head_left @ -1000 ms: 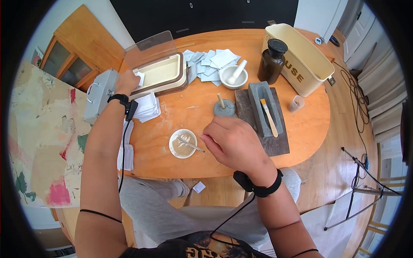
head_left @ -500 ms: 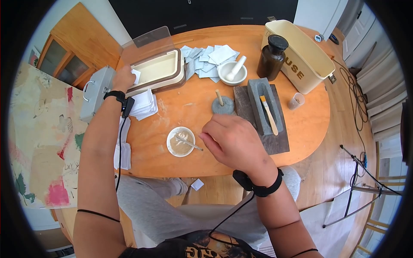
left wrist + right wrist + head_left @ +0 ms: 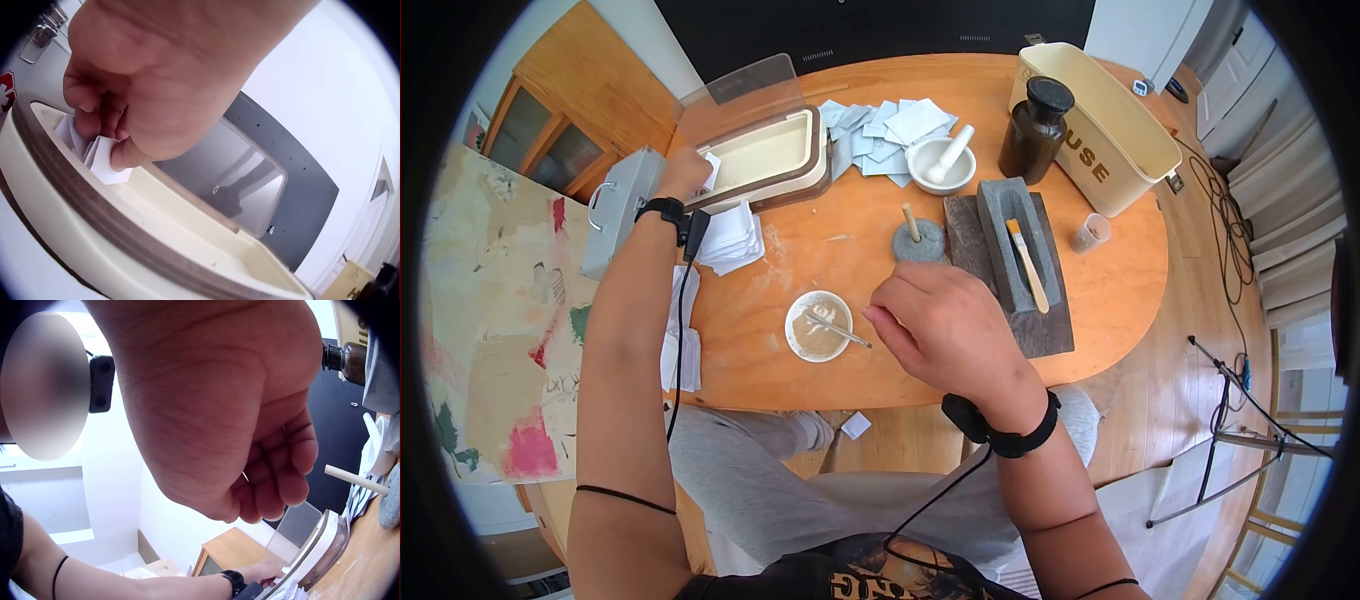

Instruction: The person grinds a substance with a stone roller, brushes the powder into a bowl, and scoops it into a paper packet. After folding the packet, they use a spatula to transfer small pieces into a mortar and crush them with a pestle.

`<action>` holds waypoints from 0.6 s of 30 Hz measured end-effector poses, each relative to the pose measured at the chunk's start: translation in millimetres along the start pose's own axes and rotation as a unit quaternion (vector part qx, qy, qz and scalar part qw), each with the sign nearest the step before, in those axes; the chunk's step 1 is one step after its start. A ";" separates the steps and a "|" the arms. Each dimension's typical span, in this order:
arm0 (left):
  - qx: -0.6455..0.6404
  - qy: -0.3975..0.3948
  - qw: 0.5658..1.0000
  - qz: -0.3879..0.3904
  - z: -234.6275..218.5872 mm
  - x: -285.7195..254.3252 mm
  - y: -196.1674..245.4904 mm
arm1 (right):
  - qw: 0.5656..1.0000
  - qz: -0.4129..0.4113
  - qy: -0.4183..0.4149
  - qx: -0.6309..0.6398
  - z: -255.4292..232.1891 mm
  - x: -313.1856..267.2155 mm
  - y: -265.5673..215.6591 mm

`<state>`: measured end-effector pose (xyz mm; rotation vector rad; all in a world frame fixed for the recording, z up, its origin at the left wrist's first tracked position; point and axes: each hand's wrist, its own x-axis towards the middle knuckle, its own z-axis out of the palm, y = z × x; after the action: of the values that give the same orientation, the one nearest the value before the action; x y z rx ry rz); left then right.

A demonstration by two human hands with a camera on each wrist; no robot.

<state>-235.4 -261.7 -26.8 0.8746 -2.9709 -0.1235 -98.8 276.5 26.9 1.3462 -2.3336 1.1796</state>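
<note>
At the left end of a long cream box (image 3: 815,150) with a brown rim, my left hand (image 3: 683,175) pinches a small folded white paper (image 3: 107,161). More white paper stands beside it inside the box in the left wrist view. The box's clear lid (image 3: 745,90) is tipped back. My right hand (image 3: 945,325) hangs over the table's front with loosely curled fingers (image 3: 272,497) and holds nothing. Left of it is a white bowl (image 3: 790,340) of beige powder with a thin stick (image 3: 845,333) leaning in it.
White folded papers (image 3: 730,240) lie near the box, bluish packets (image 3: 880,145) behind. A mortar (image 3: 925,183), round stone (image 3: 918,243), stone trough (image 3: 998,230) with brush (image 3: 1027,262), dark bottle (image 3: 1032,135), plastic cup (image 3: 1092,232) and cream bin (image 3: 1120,185) stand rightward. A metal case (image 3: 622,210) stands left.
My left hand stays at the box's left end, and the paper in its fingers has shifted slightly. The right hand keeps its place. The head view has drifted a little.
</note>
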 end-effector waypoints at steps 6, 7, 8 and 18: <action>-0.242 0.010 0.969 -0.047 3.5 16.2 -22.0 | 1.000 0.001 -0.001 0.001 -0.7 0.9 -0.9; -0.200 0.010 0.979 -0.047 0.8 17.2 -24.0 | 1.000 0.001 0.000 0.002 0.0 0.7 -0.6; -0.158 0.010 0.986 -0.048 -1.3 18.0 -25.6 | 1.000 0.000 0.001 0.003 0.3 0.5 -0.4; 0.064 0.005 0.998 0.006 -27.7 -30.3 25.6 | 1.000 0.003 -0.001 0.003 -0.1 0.6 -1.1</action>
<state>-222.1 -225.6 2.5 0.8670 -3.0022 0.0717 -98.2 275.9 27.9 1.3446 -2.3398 1.1885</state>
